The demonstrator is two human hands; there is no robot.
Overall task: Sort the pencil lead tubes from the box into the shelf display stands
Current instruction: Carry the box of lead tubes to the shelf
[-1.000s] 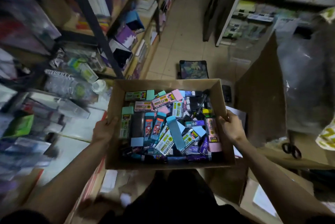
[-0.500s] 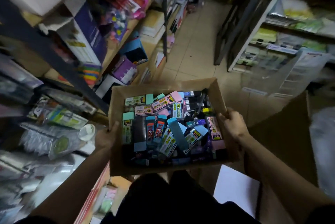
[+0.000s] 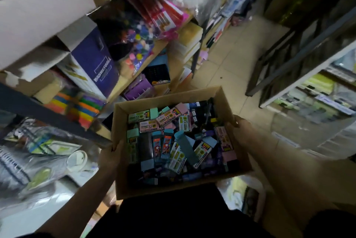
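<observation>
An open cardboard box [image 3: 152, 187] is held in front of my body, above the floor. It is full of several pencil lead tubes [image 3: 169, 141] in teal, pink, blue and dark colours, lying in a loose heap. My left hand [image 3: 110, 158] grips the box's left wall with fingers curled over the rim. My right hand [image 3: 241, 135] grips the right wall, thumb inside the rim. A purple slotted display stand [image 3: 138, 89] sits on the left shelf just beyond the box, with a dark one [image 3: 157, 73] behind it.
Crowded shelves on the left hold a purple basketball carton [image 3: 92, 60], coloured packs [image 3: 77, 107] and a white box [image 3: 38, 6] overhead. A dark metal shelf rail [image 3: 48, 116] juts out near the box's left corner. A tiled aisle [image 3: 227, 68] runs ahead. Another shelving unit [image 3: 308, 83] stands at right.
I have risen and turned left with the box held in both hands. The left shelves are closer and the large carton at right has left the view. Neither grip changed.
</observation>
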